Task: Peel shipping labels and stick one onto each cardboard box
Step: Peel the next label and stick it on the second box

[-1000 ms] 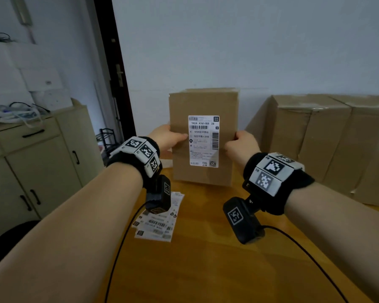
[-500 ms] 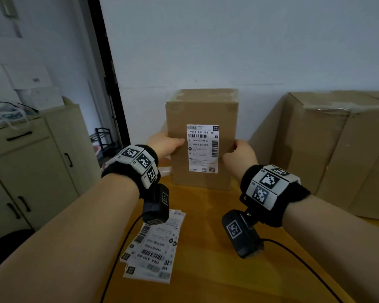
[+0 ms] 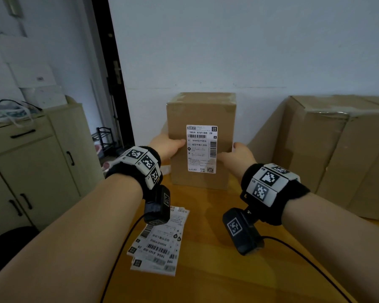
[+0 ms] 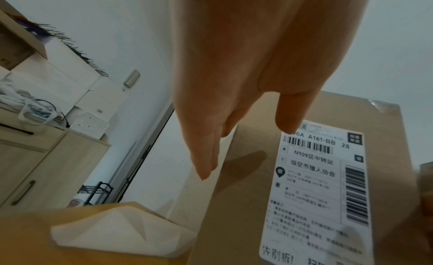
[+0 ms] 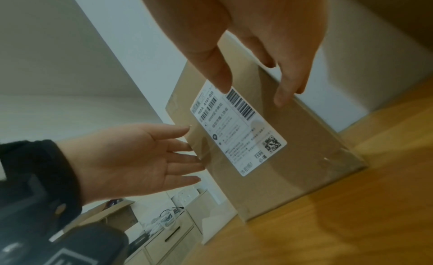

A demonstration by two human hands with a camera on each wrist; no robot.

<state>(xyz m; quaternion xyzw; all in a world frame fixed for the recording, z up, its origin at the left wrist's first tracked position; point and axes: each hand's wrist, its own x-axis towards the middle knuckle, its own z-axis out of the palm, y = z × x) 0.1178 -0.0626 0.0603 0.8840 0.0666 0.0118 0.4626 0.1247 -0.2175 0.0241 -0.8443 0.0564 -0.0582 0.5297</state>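
Note:
A tall cardboard box (image 3: 200,112) stands upright on the wooden table (image 3: 206,270) near the wall. A white shipping label (image 3: 201,149) is stuck on its front face. My left hand (image 3: 169,145) lies with straight fingers against the box's left side, thumb by the label's left edge. My right hand (image 3: 236,155) touches the right edge with straight fingers. In the right wrist view the left hand (image 5: 131,157) shows an open palm beside the box (image 5: 293,167), and my right thumb reaches the label (image 5: 236,131). A stack of unpeeled labels (image 3: 160,243) lies under my left wrist.
Large cardboard boxes (image 3: 337,149) fill the table's right side against the wall. A beige cabinet (image 3: 31,171) stands left of the table, with a dark door frame behind it. A white sheet of backing paper (image 4: 121,230) lies on the table left of the box.
The box now stands a little farther back on the table, with both hands still at its sides. The fingers have straightened. The label stack shows nearer as the head view shifted.

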